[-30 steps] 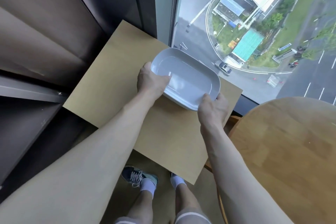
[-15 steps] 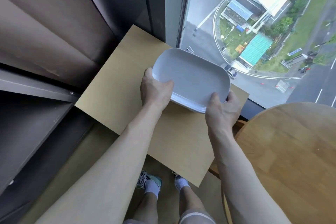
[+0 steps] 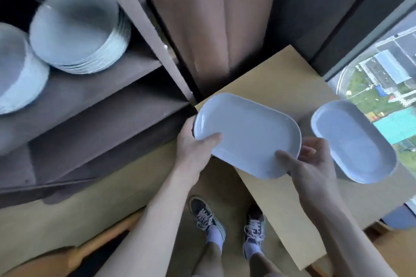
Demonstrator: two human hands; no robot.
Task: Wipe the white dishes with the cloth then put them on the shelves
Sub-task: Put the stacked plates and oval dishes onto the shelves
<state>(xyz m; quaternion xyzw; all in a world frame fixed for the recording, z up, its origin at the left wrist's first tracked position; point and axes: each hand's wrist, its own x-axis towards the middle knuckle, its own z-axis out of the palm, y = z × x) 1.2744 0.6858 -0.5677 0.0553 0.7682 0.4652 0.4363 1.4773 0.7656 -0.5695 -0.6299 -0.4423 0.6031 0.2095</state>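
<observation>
Seen from above, a person's two bare forearms reach forward. Below them, on the tan floor, are two dark lace-up sneakers [image 3: 203,215] worn with white socks.

The left hand [image 3: 193,148] grips the left end of a white oval dish [image 3: 249,132], with the thumb lying over the rim and the fingers underneath. The right hand [image 3: 308,164] grips the near right end of the same dish, with the thumb on the rim and the fingers curled behind it. The dish is held in the air, its smooth inside facing up, over the left edge of a pale tan worktop [image 3: 292,78].

A second white oval dish [image 3: 353,141] lies on the worktop to the right. It is apart from the held one, and the right hand is between the two.

To the left stand dark brown shelves [image 3: 101,96]. The upper shelf holds a tall stack of round white plates [image 3: 78,27]. Just beside it, at the left edge of the view, is another stack of white plates [image 3: 18,69]. Both stacks are blurred.

Behind the worktop hangs a brown curtain [image 3: 202,18]. At far right a window [image 3: 382,69] looks down on rooftops and green ground far below.
</observation>
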